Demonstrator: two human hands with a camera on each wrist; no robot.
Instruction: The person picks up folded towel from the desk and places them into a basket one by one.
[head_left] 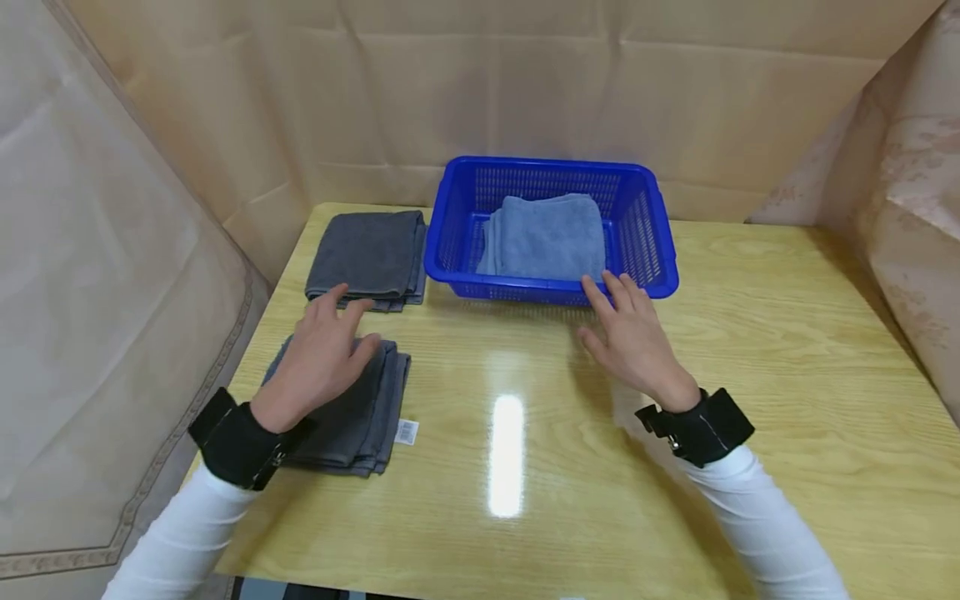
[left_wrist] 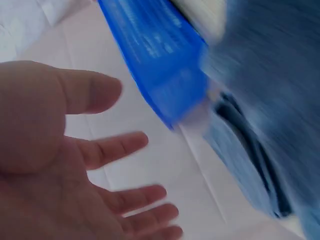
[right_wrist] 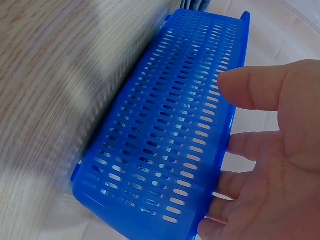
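A blue plastic basket (head_left: 555, 284) stands at the back of the table with a folded light-blue towel (head_left: 551, 237) inside. My right hand (head_left: 633, 337) is at the basket's front rim, fingers spread; the right wrist view shows its fingertips by the rim, the slotted wall (right_wrist: 160, 115) facing me. Whether they touch it I cannot tell. My left hand (head_left: 318, 358) hovers with fingers apart over a folded dark-grey towel (head_left: 352, 429), partly hiding it. In the left wrist view nothing is in that hand (left_wrist: 75, 165). Another folded grey towel (head_left: 367, 250) lies behind it, left of the basket.
The light wooden table (head_left: 787, 375) runs to the right of the basket. A beige cloth (head_left: 480, 92) hangs behind, and a pale cloth (head_left: 112, 292) hangs along the left. A white tag (head_left: 407, 432) sticks out from the nearer grey towel.
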